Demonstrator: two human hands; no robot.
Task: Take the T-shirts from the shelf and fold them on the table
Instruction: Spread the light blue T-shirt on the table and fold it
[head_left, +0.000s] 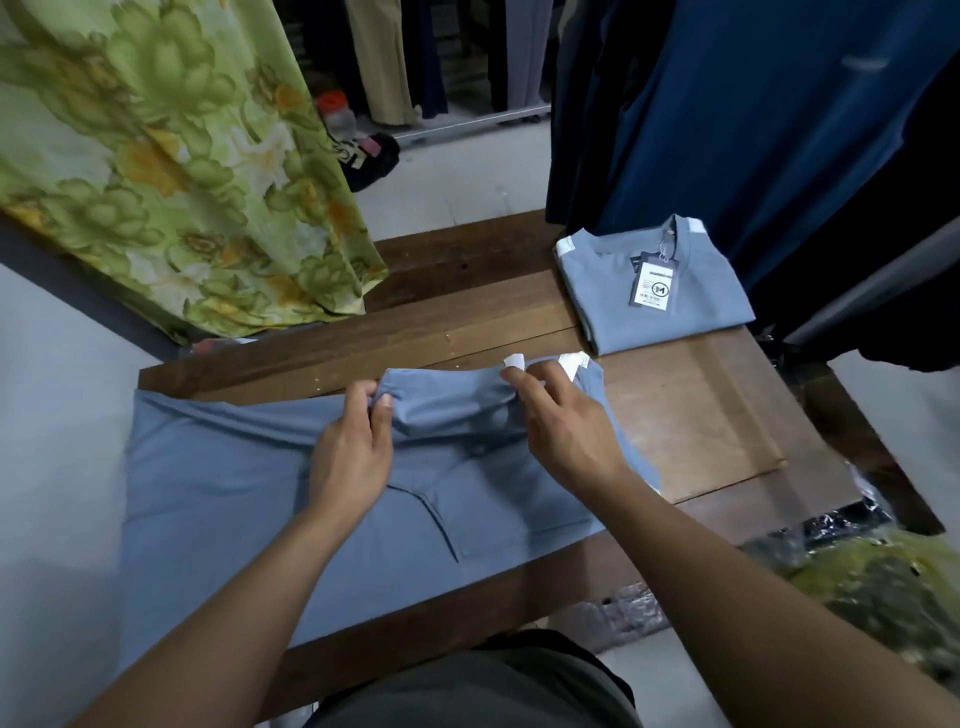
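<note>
Folding blue T-shirt (249, 499) on wooden surface (701, 415).
Left hand (353, 452) and right hand (566, 421) each pinch the shirt's far folded edge, grip closed on the cloth; shirt lies spread at near left, overhanging the surface's left edge. Folded T-shirt (660, 286) with hang tag (652, 286) lies at far right. Green floral cloth (171, 156) hangs far left.

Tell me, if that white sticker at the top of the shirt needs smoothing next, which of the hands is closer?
The right hand, probably. Its fingertips already pinch the shirt beside the white sticker. The left hand grips the fold farther from it.
</note>
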